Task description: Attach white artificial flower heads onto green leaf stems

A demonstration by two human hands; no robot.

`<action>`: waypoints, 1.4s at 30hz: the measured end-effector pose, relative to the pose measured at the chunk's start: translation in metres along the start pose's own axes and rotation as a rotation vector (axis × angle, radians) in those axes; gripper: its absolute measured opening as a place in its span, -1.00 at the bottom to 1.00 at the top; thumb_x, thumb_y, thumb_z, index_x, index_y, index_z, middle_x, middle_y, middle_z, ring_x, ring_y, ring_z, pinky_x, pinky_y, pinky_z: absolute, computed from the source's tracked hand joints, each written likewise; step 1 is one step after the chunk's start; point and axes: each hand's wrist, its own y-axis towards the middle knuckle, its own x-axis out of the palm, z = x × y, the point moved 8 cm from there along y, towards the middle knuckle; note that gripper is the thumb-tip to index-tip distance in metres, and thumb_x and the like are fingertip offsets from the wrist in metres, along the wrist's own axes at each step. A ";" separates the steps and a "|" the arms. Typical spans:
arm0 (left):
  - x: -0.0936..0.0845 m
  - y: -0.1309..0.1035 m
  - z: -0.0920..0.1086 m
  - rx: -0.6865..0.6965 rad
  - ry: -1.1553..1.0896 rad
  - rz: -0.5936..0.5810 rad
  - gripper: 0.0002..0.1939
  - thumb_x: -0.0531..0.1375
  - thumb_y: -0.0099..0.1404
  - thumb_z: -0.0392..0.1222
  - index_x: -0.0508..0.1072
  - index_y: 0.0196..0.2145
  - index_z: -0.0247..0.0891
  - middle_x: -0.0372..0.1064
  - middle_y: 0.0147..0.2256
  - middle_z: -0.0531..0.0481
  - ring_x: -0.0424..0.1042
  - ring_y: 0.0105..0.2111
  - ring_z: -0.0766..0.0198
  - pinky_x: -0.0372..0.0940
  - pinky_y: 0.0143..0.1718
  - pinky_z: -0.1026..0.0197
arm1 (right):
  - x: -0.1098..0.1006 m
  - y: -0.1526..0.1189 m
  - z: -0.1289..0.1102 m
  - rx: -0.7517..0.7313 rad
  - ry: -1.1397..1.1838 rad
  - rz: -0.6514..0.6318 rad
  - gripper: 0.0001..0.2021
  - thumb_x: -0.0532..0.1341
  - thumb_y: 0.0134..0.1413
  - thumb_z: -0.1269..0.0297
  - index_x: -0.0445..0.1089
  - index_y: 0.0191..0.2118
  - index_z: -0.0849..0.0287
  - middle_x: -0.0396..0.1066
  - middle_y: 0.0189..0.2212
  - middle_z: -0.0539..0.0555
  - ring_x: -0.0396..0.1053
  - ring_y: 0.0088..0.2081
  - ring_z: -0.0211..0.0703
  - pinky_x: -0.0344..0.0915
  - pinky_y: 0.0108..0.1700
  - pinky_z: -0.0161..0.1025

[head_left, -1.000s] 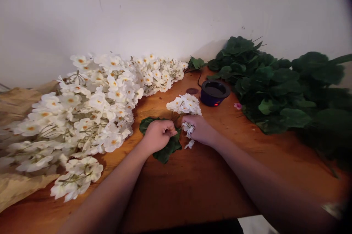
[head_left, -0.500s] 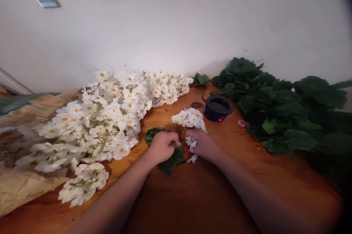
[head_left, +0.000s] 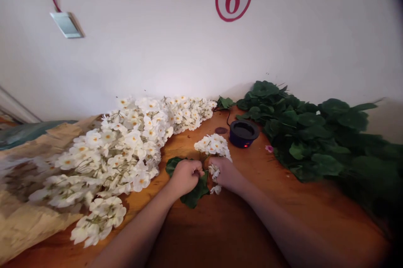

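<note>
Near the middle of the wooden table, my left hand is closed in a pinch over green leaves, which spread out behind and below it. Just to its right, my right hand is closed around a bunch of white flowers. Blossoms stick out above the right fist and below its fingers. The two hands are close together with a small gap between them. What the left fingertips pinch, likely a stem or leaf base, is too small to make out.
A large heap of white flowers covers the left, beside brown paper. Green leaves are piled at the right. A dark round pot with a red light and cord stands beyond my hands, near a pink flower.
The head view has tilted up, showing more of the wall and the whole circled number. My hands stay close together, and the left one's fingertips sit slightly nearer the right.
</note>
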 end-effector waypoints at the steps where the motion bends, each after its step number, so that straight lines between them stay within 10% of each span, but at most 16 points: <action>1: 0.000 0.000 0.000 0.004 -0.008 0.002 -0.77 0.07 0.02 -0.50 0.42 -0.58 -0.23 0.46 -0.52 0.06 0.40 -0.47 0.26 0.13 -0.41 0.26 | 0.000 0.000 -0.001 -0.013 -0.004 0.009 -0.92 0.19 -0.24 0.48 0.30 -0.52 0.19 0.30 -0.57 -0.07 0.21 -0.48 -0.28 0.07 -0.44 -0.37; 14: -0.021 -0.007 -0.002 -0.086 -0.386 0.116 -0.77 0.25 0.12 -0.06 0.43 -0.54 -0.27 0.31 -0.56 0.05 0.23 -0.50 0.31 0.11 -0.44 0.28 | -0.035 -0.007 -0.029 -0.040 0.039 0.230 -0.77 0.08 -0.24 0.55 0.36 -0.40 0.18 0.36 -0.49 -0.04 0.29 -0.37 -0.21 0.16 -0.34 -0.33; 20: -0.046 -0.008 -0.002 -0.155 -0.605 0.196 -0.66 0.34 0.02 0.06 0.44 -0.55 -0.29 0.23 -0.66 0.11 0.14 -0.63 0.40 0.02 -0.56 0.33 | -0.060 -0.024 -0.045 -0.022 0.105 0.565 -0.64 0.22 0.00 0.19 0.29 -0.05 0.15 0.36 -0.24 0.08 0.31 -0.33 -0.16 0.25 -0.27 -0.23; 25: -0.081 -0.014 -0.013 -0.177 -0.866 0.416 -0.71 0.40 -0.03 -0.06 0.43 -0.53 -0.32 0.21 -0.68 0.15 0.12 -0.66 0.47 0.02 -0.59 0.37 | -0.060 -0.042 -0.060 -0.098 0.120 0.721 -0.80 0.07 0.21 0.11 0.27 -0.22 0.13 0.26 -0.40 0.01 0.24 -0.40 -0.21 0.21 -0.33 -0.28; 36: -0.097 -0.022 -0.020 -0.040 -1.231 0.675 -0.65 0.39 -0.06 -0.06 0.35 -0.42 -0.24 0.36 -0.48 0.10 0.34 -0.51 0.37 0.27 -0.42 0.28 | 0.058 -0.026 -0.080 -0.027 0.403 0.080 -0.66 0.14 0.16 0.00 0.39 -0.12 0.14 0.42 -0.34 0.04 0.33 -0.30 -0.16 0.25 -0.24 -0.24; 42: -0.084 -0.023 -0.014 -0.102 -1.195 0.619 -0.79 0.30 0.05 -0.11 0.36 -0.41 -0.21 0.36 -0.48 0.07 0.34 -0.52 0.32 0.27 -0.47 0.25 | 0.079 -0.031 -0.090 -0.061 0.316 0.074 -0.80 0.11 0.19 0.18 0.40 -0.35 0.15 0.42 -0.41 0.01 0.35 -0.34 -0.16 0.23 -0.25 -0.25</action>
